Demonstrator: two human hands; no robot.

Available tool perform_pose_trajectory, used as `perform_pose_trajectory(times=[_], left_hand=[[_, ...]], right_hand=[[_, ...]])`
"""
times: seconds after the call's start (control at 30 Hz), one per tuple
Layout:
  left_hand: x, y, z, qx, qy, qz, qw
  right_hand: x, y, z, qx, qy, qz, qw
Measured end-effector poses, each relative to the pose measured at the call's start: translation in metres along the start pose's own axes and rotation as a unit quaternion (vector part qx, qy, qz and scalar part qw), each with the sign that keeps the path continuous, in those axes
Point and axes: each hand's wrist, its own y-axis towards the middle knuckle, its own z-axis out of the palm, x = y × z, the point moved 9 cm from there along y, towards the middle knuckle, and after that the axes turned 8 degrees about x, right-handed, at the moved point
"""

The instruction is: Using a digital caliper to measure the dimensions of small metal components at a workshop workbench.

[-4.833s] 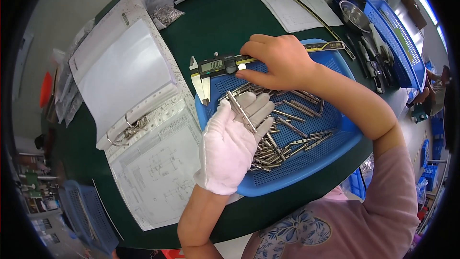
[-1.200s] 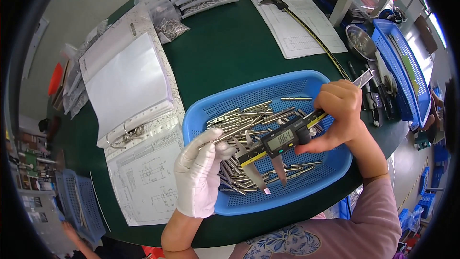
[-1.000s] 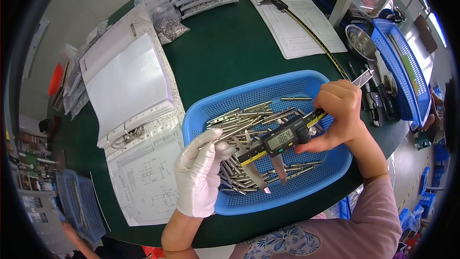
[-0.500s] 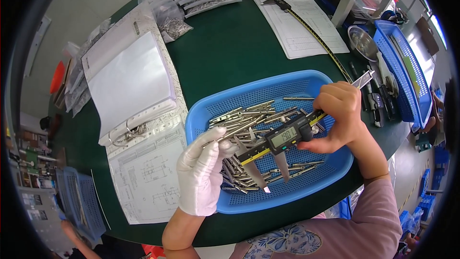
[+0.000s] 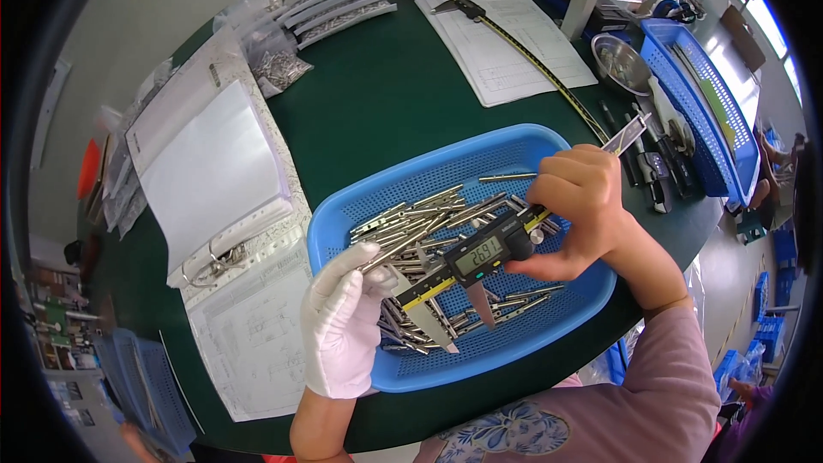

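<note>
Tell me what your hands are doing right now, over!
Left hand, white glove, pinches a metal pin. Right hand grips the digital caliper over the blue basket of pins. Nothing in the way.

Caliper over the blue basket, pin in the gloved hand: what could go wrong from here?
1. The left hand pinches one metal pin by its end; it could slip into the pile of pins and get mixed up.
2. The digital caliper is held by the right hand alone, so a tilt against the pin may skew the reading.
3. The blue basket overhangs the table edge; it might tip.
</note>
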Motion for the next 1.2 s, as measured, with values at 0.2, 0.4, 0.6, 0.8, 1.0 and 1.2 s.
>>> perform_pose_trajectory(times=[0.2,0.4,0.6,0.8,1.0,1.2], left_hand=[[0.003,0.003,0.001,0.007,0.0,-0.017,1.0],[0.006,0.0,-0.002,0.0,-0.015,-0.031,0.999],[0.009,0.003,-0.008,-0.053,0.026,-0.035,0.998],[0.022,0.002,-0.008,-0.037,0.154,-0.116,0.981],[0.061,-0.011,0.025,0.156,0.469,-0.25,0.832],[0.011,0.021,0.043,0.065,0.796,0.052,0.599]], right_hand=[[-0.001,-0.003,0.002,0.0,-0.007,-0.003,1.0],[0.0,-0.004,0.004,-0.007,0.01,-0.003,1.0],[-0.009,-0.003,0.001,-0.027,0.0,-0.002,1.0],[-0.029,-0.013,-0.003,-0.102,0.013,0.075,0.992],[-0.029,-0.017,-0.009,-0.138,0.022,0.098,0.985],[-0.03,-0.016,-0.002,-0.109,0.027,0.117,0.987]])
